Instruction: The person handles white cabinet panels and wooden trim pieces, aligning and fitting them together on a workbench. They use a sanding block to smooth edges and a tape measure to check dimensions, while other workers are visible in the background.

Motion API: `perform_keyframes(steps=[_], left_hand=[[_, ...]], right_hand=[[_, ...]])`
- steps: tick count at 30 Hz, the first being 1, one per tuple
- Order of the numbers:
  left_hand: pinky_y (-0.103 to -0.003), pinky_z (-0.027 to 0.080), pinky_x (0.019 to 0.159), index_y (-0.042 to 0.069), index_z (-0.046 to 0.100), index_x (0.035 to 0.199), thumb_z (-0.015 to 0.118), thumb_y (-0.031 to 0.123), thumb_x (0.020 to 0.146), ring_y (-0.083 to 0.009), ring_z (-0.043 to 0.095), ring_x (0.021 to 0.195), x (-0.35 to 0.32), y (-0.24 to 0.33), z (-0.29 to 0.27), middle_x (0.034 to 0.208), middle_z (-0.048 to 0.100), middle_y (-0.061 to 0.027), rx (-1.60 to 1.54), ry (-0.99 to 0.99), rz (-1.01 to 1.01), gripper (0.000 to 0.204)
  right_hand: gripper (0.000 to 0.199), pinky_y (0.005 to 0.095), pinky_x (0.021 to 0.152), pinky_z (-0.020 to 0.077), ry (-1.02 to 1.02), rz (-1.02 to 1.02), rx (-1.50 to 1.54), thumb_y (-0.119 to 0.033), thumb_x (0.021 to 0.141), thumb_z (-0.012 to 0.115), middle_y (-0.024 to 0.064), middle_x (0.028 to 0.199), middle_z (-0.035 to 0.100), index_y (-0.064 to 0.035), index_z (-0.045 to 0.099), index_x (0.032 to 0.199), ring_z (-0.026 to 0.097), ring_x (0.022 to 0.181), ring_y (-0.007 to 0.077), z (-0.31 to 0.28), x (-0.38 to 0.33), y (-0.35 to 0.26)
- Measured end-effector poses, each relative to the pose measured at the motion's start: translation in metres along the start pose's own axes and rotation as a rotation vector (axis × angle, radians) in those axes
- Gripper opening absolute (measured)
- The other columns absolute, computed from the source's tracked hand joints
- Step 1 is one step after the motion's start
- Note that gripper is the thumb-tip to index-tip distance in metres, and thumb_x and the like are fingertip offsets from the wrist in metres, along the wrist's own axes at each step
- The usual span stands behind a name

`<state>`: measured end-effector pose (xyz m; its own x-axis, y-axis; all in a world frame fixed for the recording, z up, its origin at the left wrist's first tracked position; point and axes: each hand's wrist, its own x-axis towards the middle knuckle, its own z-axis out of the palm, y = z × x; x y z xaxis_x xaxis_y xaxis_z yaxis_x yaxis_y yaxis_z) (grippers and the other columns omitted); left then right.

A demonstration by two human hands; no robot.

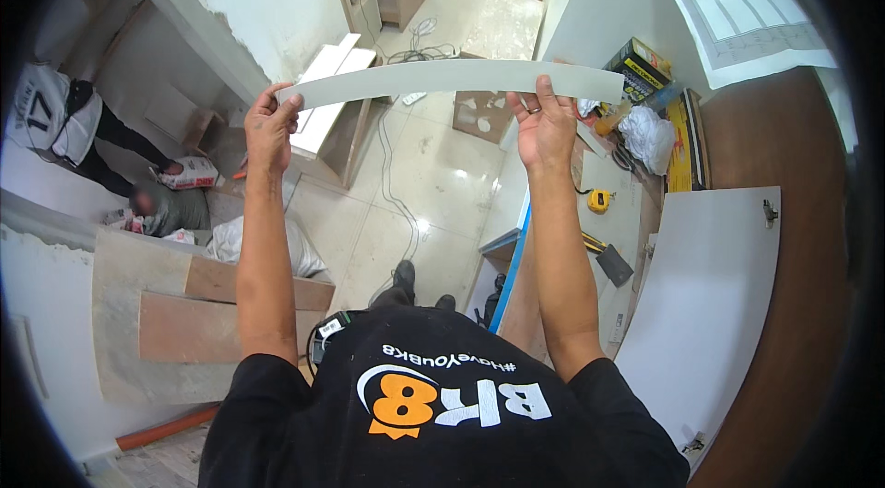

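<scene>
A long, narrow pale grey board strip [415,82] is held up crosswise at arm's length, both of my arms stretched forward. My left hand [269,127] grips its left end, thumb on the near side and fingers curled around it. Toward the other end, my right hand [544,127] pinches the strip with the thumb in front and most of the fingers behind. A short length of strip sticks out past the right hand. Below the right hand, on the worktop [599,239], lie a yellow tape measure [599,201] and a black-and-yellow hand tool [612,263].
White boards [323,110] lie stacked ahead to the left. Cables [392,175] run across the tiled floor. A white hinged cabinet door [705,304] leans at right, below a paper drawing [737,9]. Wood panels [184,327] stand at left, where another person [60,119] bends over.
</scene>
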<state>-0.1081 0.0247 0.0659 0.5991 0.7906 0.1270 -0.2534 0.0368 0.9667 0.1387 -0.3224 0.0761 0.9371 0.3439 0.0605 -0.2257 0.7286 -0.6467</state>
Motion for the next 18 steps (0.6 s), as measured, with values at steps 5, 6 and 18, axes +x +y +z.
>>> perform_keyframes(steps=[5,6,18], left_hand=[[-0.023,0.039,0.060,0.005,0.070,0.129,0.081,0.003,0.097,-0.0067,0.055,0.072,0.008,0.036,0.009,0.090,0.067,0.0020,-0.074,0.009,0.188,0.034],[-0.023,0.039,0.060,0.005,0.070,0.129,0.081,0.003,0.097,-0.0067,0.055,0.073,0.011,0.042,0.010,0.090,0.067,0.0019,-0.073,0.026,0.199,0.034],[-0.022,0.038,0.059,0.005,0.071,0.128,0.080,0.004,0.098,-0.0065,0.056,0.072,0.027,0.078,0.019,0.089,0.067,0.0023,-0.066,-0.028,0.269,0.031]], right_hand=[[0.017,0.0429,0.089,0.0633,-0.071,-0.025,0.042,-0.014,0.103,0.077,0.0022,0.114,0.075,-0.0123,0.071,0.119,0.073,0.103,0.0192,0.017,0.017,-0.013],[0.018,0.0429,0.089,0.0632,-0.040,-0.015,0.051,-0.014,0.103,0.077,0.0023,0.114,0.075,-0.0122,0.071,0.119,0.072,0.103,0.0193,0.021,0.020,-0.015],[0.017,0.0442,0.097,0.0636,-0.183,-0.102,0.104,-0.017,0.103,0.076,0.0027,0.110,0.076,-0.0119,0.069,0.117,0.073,0.101,0.0184,0.044,0.018,-0.042]])
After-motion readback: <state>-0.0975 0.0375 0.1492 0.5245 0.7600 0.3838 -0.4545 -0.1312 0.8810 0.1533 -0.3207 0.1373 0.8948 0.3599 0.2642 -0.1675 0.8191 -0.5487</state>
